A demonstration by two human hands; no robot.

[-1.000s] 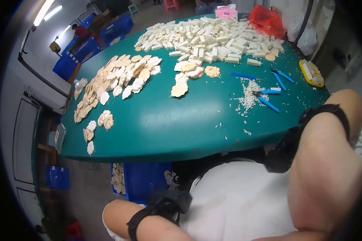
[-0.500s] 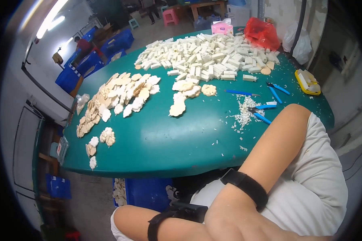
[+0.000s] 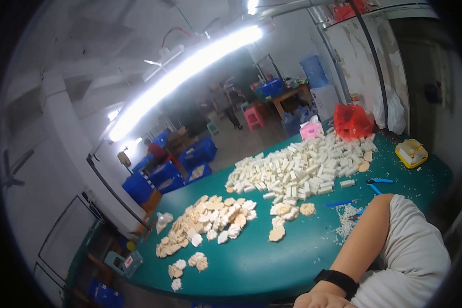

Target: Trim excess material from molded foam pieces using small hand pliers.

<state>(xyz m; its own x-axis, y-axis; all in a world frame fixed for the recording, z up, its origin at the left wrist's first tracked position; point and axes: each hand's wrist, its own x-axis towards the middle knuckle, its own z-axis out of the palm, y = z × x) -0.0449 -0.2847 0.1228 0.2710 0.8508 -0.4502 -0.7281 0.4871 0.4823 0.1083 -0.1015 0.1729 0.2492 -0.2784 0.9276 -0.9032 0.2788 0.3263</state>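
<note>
My right arm comes in at the lower right, elbow bent, with a black band (image 3: 337, 280) round the wrist. Only the back part of my right hand (image 3: 321, 301) shows at the lower edge; its fingers are cut off, so what they hold is hidden. My left hand is outside the picture. Nearest to the right forearm on the green table lie a heap of small white bits (image 3: 345, 226), blue-handled cutters (image 3: 376, 186) and a blue slim tool (image 3: 341, 203). A second pair of cutters is mostly hidden behind the arm.
A big pile of pale rectangular blocks (image 3: 297, 172) covers the table's far side. Scalloped cream and white pieces (image 3: 205, 220) lie to the left. Beyond the blocks are a pink tissue pack (image 3: 311, 129) and a red plastic bag (image 3: 352, 122). A yellow-rimmed box (image 3: 411, 153) stands at right.
The view has tilted upward, so the table sits lower and more of the room shows. My left arm has left the picture, and most of my right hand has dropped below the edge.
</note>
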